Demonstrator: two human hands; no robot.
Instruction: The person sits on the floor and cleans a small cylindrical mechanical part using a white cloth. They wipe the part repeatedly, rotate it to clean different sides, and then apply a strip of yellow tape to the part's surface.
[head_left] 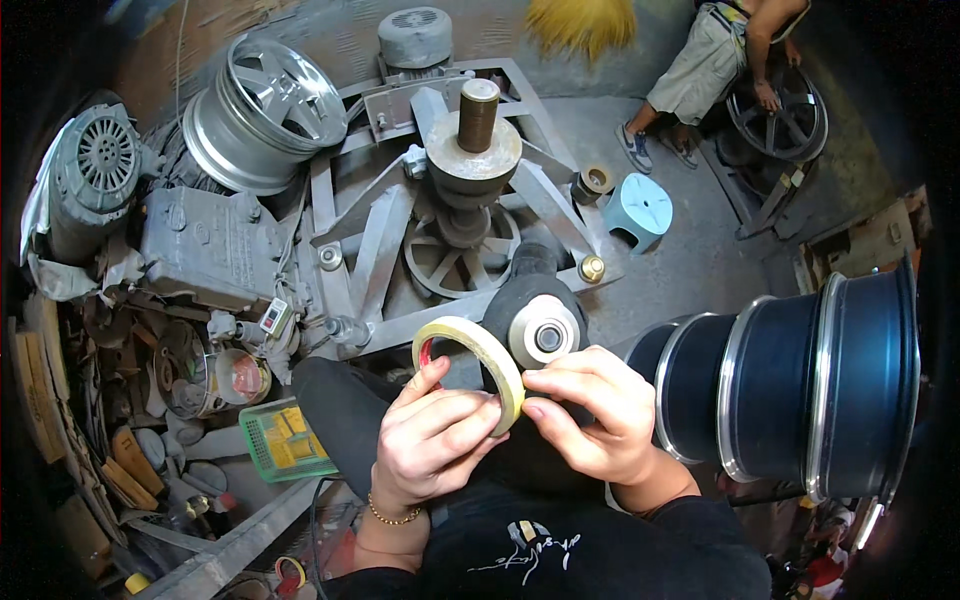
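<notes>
A roll of pale yellow masking tape (503,370) is held upright, tilted, in front of my body. My left hand (430,445) grips its lower left side, the thumb inside the red-lined core and the fingers beneath. At its right edge my right hand (600,410) has thumb and forefinger closed against the tape. Whether a loose tape end lies between those fingertips is too small to tell. Just behind the roll stands a dark rounded fitting with a pale ring and a metal nut (549,339), partly covered by my right hand.
Ahead is a metal frame (385,250) carrying a threaded shaft (478,115). Stacked dark wheel rims (770,385) stand close on my right. A silver rim (265,110), a motor (95,165) and a green basket (262,445) are leftward. Beyond a blue stool (640,208), another person (715,70) handles a wheel (790,125).
</notes>
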